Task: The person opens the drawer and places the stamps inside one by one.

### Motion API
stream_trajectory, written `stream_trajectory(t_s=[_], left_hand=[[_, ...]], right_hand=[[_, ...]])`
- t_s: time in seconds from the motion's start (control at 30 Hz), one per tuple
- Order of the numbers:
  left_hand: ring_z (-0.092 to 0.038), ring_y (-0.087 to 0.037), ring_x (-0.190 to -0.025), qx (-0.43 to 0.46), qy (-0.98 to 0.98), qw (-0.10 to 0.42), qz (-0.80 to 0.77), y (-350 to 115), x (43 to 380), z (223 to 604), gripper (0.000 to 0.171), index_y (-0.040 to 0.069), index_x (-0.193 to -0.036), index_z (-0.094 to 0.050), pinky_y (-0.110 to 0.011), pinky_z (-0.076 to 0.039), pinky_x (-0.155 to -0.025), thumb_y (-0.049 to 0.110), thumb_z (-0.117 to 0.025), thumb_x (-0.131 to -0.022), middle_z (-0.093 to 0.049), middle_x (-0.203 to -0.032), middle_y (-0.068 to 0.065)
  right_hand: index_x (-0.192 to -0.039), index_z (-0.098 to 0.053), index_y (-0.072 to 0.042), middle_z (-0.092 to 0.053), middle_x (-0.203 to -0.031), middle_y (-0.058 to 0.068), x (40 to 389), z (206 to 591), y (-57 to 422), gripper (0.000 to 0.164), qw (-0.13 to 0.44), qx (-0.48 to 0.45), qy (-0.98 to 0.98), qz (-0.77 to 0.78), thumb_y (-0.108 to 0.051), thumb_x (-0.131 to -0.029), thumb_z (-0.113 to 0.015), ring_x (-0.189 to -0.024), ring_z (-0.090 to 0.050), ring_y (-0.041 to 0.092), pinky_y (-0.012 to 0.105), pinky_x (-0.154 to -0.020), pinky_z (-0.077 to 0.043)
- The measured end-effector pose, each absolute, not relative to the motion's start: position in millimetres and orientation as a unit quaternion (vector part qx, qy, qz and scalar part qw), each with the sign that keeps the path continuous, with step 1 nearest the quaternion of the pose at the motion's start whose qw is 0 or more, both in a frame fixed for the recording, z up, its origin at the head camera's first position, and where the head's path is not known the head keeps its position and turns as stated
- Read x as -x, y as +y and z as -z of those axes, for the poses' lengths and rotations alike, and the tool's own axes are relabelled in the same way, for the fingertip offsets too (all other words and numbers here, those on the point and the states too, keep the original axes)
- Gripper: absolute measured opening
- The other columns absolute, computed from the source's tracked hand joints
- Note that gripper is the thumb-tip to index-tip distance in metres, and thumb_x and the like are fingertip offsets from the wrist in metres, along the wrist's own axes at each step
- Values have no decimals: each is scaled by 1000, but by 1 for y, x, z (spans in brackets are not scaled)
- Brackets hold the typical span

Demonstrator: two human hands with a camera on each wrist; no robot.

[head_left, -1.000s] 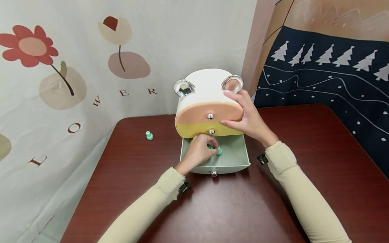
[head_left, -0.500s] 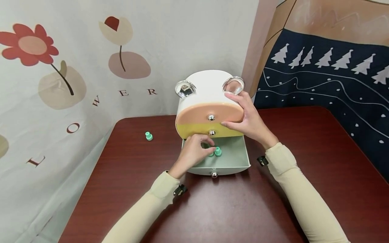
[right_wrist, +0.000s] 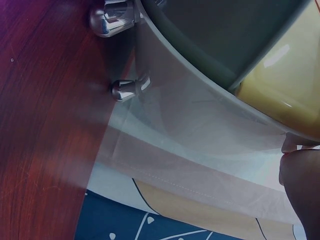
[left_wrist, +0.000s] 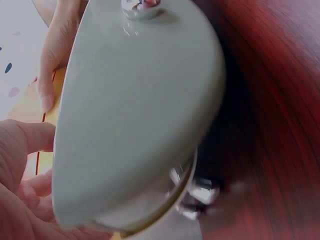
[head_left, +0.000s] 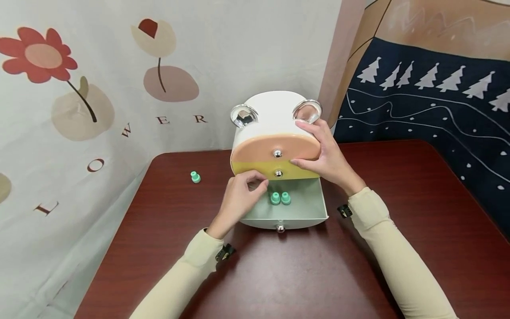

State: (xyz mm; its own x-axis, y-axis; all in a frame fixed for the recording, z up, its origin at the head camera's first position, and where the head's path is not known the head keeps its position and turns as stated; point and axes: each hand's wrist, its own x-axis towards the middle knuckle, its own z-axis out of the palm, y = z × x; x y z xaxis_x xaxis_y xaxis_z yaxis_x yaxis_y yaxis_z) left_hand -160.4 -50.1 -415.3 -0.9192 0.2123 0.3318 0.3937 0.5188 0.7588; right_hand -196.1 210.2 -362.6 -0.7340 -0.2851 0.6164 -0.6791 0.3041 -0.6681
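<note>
In the head view a small chest of drawers (head_left: 275,113) has a white rounded top, an orange and a yellow front, and silver knobs. Its bottom pale green drawer (head_left: 304,207) is pulled out. Inside stand two small mint-green stepped pegs (head_left: 275,198), side by side. My left hand (head_left: 242,195) hovers over the drawer's left side, thumb and forefinger a little apart, holding nothing. With my right hand (head_left: 332,157) I grip the chest's right side, thumb across the yellow front and fingers near the silver ear. The left wrist view shows the drawer front (left_wrist: 140,95) up close.
Another mint-green peg (head_left: 195,177) stands on the dark red wooden table (head_left: 255,274), left of the chest. Printed cloths (head_left: 223,57) hang behind the table. Silver feet (right_wrist: 122,90) hold the chest above the tabletop.
My left hand has let go of a peg in the drawer and drawn back to the left, uncovering both pegs. My right hand keeps its place on the chest.
</note>
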Motion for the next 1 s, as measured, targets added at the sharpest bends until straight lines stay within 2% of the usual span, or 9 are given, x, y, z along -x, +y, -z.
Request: stream_trajectory(t_s=[0.13,0.3,0.43,0.57,0.77,0.9,1.0], left_hand=[[-72,-14,-81,165,-836,134,506,-64,161,416,8,8,-102,-82,-30,-58,-75,14,-78,-99,-79,-91,3],[-69,-17,-73,132,-785,183,577,-81,163,420,8,5,-99,-81,-21,-51,-65,11,-76,-101,-79,-87,-5],[-61,-16,-65,88,-756,249,599,-96,167,422,10,2,-96,-80,-20,-44,-59,10,-76,-101,-76,-82,-9],[-58,-17,-70,40,-753,298,585,-112,174,424,10,3,-99,-79,-24,-44,-64,14,-77,-100,-70,-84,-4],[-60,-19,-83,-9,-787,285,547,-134,185,430,15,4,-108,-75,-26,-45,-73,15,-73,-100,-68,-92,-3],[-59,-22,-92,-31,-812,269,518,-150,188,439,21,1,-114,-73,-29,-42,-83,16,-72,-98,-68,-103,-12],[-55,-31,-103,-39,-828,254,499,-162,190,445,28,0,-120,-70,-34,-38,-88,15,-73,-97,-64,-114,-20]], right_hand=[[-153,-54,3,-45,-145,29,194,363,209,86,199,-307,-779,-509,10,-77,-92,-118,-49,27,38,-92,-44],[-152,-54,3,-45,-145,29,193,363,209,85,200,-312,-778,-507,10,-76,-92,-120,-49,29,38,-93,-44],[-153,-54,1,-46,-145,26,196,364,210,85,200,-313,-781,-502,8,-77,-93,-121,-49,30,38,-94,-45],[-156,-54,-3,-46,-148,22,203,368,214,88,202,-306,-787,-496,6,-77,-93,-122,-49,29,38,-94,-45],[-155,-54,-4,-46,-147,22,205,369,217,88,205,-304,-785,-500,8,-77,-93,-120,-49,26,34,-94,-45],[-155,-54,-2,-45,-149,24,212,376,217,88,201,-310,-779,-507,9,-76,-94,-120,-49,27,34,-95,-45],[-157,-55,-6,-45,-151,20,219,384,220,92,199,-308,-781,-505,6,-75,-96,-121,-49,25,34,-94,-45]])
